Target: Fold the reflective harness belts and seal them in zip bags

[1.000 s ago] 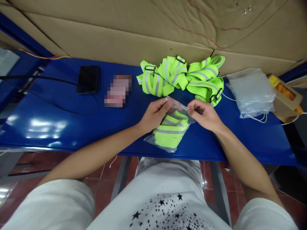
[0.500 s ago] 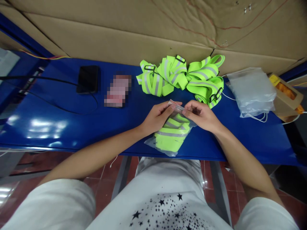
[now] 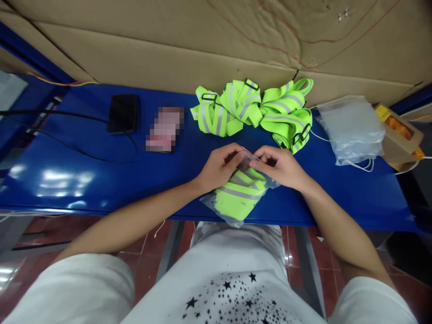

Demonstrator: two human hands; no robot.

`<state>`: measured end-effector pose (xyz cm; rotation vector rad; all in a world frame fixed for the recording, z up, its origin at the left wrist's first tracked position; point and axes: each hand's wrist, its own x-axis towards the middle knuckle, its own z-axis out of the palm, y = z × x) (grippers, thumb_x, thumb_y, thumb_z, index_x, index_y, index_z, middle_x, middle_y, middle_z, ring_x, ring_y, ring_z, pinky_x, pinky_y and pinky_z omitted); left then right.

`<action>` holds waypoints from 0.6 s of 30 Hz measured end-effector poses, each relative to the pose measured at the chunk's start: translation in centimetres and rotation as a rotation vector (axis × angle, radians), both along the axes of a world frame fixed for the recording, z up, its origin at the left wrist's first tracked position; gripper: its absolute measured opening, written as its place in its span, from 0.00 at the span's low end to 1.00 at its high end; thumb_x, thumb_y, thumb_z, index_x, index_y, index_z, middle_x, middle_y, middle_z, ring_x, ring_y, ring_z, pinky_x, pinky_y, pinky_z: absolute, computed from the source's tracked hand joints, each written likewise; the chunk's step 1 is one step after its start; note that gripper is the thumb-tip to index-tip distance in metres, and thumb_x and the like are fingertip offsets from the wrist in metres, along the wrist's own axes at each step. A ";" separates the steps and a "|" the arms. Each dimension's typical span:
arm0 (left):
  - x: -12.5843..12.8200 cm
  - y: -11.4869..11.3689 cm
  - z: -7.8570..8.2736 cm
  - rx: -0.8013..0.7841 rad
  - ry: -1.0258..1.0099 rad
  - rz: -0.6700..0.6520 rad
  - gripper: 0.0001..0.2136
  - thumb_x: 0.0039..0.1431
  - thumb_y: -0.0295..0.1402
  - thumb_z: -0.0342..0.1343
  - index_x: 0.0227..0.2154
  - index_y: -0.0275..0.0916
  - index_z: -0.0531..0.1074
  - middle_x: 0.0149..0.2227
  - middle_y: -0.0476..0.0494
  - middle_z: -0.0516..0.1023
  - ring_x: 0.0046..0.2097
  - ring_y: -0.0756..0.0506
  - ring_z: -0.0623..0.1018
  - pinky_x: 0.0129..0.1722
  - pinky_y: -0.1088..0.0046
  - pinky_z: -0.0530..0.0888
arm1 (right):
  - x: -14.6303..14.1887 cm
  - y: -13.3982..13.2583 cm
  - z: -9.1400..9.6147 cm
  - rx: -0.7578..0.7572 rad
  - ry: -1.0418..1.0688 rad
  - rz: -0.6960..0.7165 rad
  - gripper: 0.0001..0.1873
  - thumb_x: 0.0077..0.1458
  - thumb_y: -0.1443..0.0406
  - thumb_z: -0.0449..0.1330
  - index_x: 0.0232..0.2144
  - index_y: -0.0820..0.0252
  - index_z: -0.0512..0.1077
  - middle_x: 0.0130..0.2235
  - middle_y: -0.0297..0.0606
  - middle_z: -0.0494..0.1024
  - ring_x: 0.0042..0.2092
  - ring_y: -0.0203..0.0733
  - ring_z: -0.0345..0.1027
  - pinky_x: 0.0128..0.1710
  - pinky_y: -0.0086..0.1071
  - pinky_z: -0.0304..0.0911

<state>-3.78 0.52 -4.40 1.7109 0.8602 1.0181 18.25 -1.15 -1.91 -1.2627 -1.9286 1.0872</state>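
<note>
A clear plastic bag (image 3: 232,200) holding a folded neon-yellow reflective band lies at the front edge of the blue table (image 3: 84,180). My left hand (image 3: 219,166) and my right hand (image 3: 280,166) both pinch the bag's top edge, fingertips nearly meeting over it. The bag's lower end hangs slightly past the table edge, above my lap.
A heap of neon-yellow reflective bands (image 3: 253,110) lies behind my hands. A stack of empty clear bags (image 3: 353,128) sits to the right, a brown box (image 3: 400,135) beyond it. A black device (image 3: 123,112) with a cable and a blurred item (image 3: 165,128) lie left. Cardboard (image 3: 202,40) stands behind.
My hands have drawn closer together along the bag's top edge, and the bag has slid a little nearer to me and to the left.
</note>
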 end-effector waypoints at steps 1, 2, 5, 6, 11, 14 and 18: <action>0.0 -0.2 0.0 0.010 0.021 -0.012 0.15 0.71 0.43 0.55 0.39 0.37 0.79 0.35 0.46 0.82 0.37 0.49 0.80 0.38 0.75 0.73 | -0.2 -0.2 0.0 0.038 -0.026 0.002 0.20 0.62 0.48 0.65 0.34 0.58 0.74 0.23 0.25 0.64 0.24 0.31 0.55 0.25 0.29 0.50; 0.0 -0.4 0.0 0.021 0.041 -0.019 0.14 0.71 0.43 0.55 0.40 0.37 0.79 0.34 0.47 0.82 0.36 0.49 0.79 0.36 0.76 0.72 | -0.4 -0.3 0.0 0.077 -0.048 0.004 0.19 0.63 0.49 0.64 0.32 0.58 0.73 0.23 0.26 0.64 0.25 0.31 0.55 0.25 0.29 0.50; 0.0 -0.8 0.1 0.064 0.087 -0.014 0.13 0.72 0.41 0.55 0.39 0.37 0.78 0.32 0.48 0.81 0.32 0.51 0.77 0.33 0.76 0.70 | -0.8 -0.7 -0.2 0.202 -0.074 0.006 0.17 0.67 0.55 0.62 0.30 0.59 0.69 0.23 0.25 0.64 0.24 0.29 0.54 0.26 0.28 0.50; 0.0 -0.9 0.2 0.078 0.096 -0.011 0.13 0.71 0.41 0.55 0.39 0.37 0.78 0.32 0.48 0.81 0.32 0.51 0.77 0.33 0.76 0.70 | -0.9 -0.8 -0.3 0.237 -0.073 0.013 0.16 0.68 0.56 0.61 0.30 0.59 0.68 0.23 0.24 0.63 0.24 0.29 0.53 0.26 0.27 0.50; 0.0 -0.9 0.4 0.057 0.091 -0.044 0.13 0.70 0.42 0.56 0.39 0.37 0.78 0.31 0.49 0.80 0.29 0.52 0.75 0.30 0.77 0.68 | -0.6 -0.7 -0.6 0.284 -0.050 0.077 0.15 0.69 0.58 0.60 0.30 0.58 0.68 0.23 0.24 0.61 0.23 0.28 0.51 0.25 0.27 0.49; -0.1 -0.6 0.6 0.033 0.060 -0.068 0.15 0.70 0.43 0.55 0.41 0.36 0.78 0.33 0.47 0.81 0.30 0.51 0.75 0.30 0.77 0.68 | -0.1 -0.5 -0.8 0.261 -0.053 0.045 0.16 0.68 0.55 0.61 0.30 0.58 0.69 0.21 0.24 0.60 0.23 0.30 0.52 0.25 0.28 0.49; -0.3 -0.1 0.7 0.040 0.070 -0.072 0.17 0.70 0.46 0.55 0.40 0.36 0.78 0.34 0.45 0.82 0.31 0.50 0.77 0.31 0.76 0.70 | 0.2 -0.5 -1.0 0.224 -0.086 0.052 0.19 0.68 0.51 0.59 0.30 0.56 0.69 0.21 0.25 0.60 0.23 0.31 0.53 0.26 0.29 0.50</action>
